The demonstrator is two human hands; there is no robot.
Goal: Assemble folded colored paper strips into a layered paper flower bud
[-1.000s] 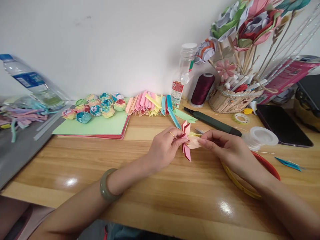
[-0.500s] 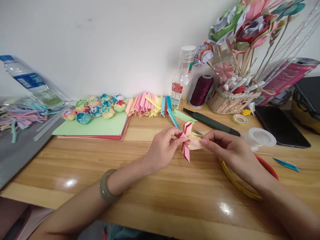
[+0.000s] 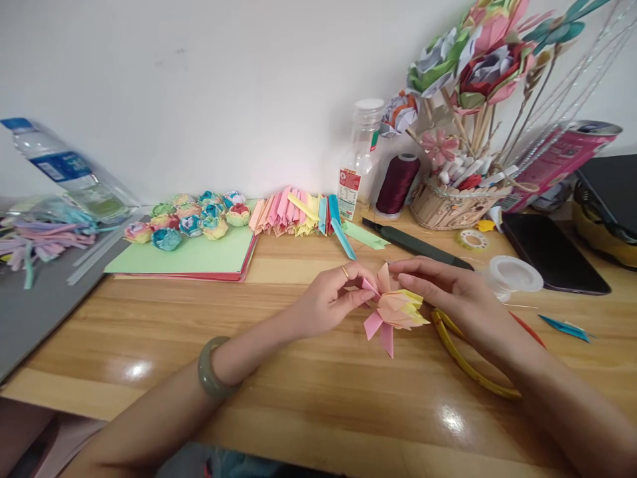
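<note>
Near the frame's centre, the left hand (image 3: 331, 299) firmly pinches a pink, peach and yellow folded-paper flower (image 3: 398, 311), the right hand (image 3: 448, 285) half open beside it, any hold unclear; petal-arranging seems in hand, the next move calling for steady support.

The left hand (image 3: 333, 299) pinches a pink part of a folded paper flower (image 3: 395, 310), whose peach and yellow petals point right above the wooden table (image 3: 279, 372). The right hand (image 3: 448, 289) curls close beside it, fingertips near a raised peach petal; whether they touch is hard to tell. Behind, folded paper pieces (image 3: 286, 212) stand in a row between small paper blooms (image 3: 190, 224) on a green sheet (image 3: 199, 257) and a clear bottle (image 3: 363, 156), with a purple thread spool (image 3: 397, 186) just right of that
</note>
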